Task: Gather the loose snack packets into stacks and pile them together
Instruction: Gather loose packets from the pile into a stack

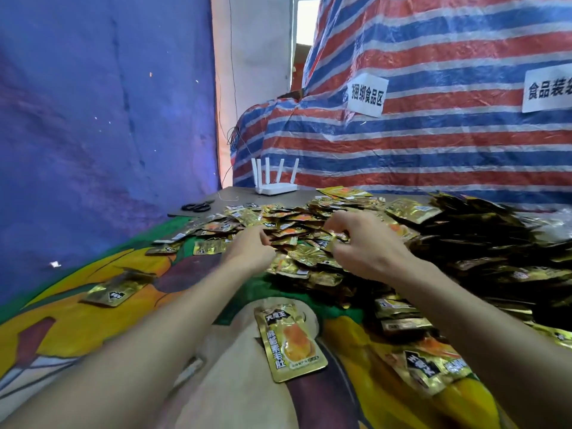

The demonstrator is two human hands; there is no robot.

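The left hand (250, 250) and the right hand (363, 247) dig into the gold snack packets (297, 221) on the table (93, 329), fingers curled around some.

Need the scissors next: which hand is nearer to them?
Left. The left hand digs into the snack packets just right of the scissors; the right hand sits farther right, beyond the left.

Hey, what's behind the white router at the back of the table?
A red, white and blue striped tarp hangs behind the router, with thin wires at its left. Whatever the tarp covers is hidden.
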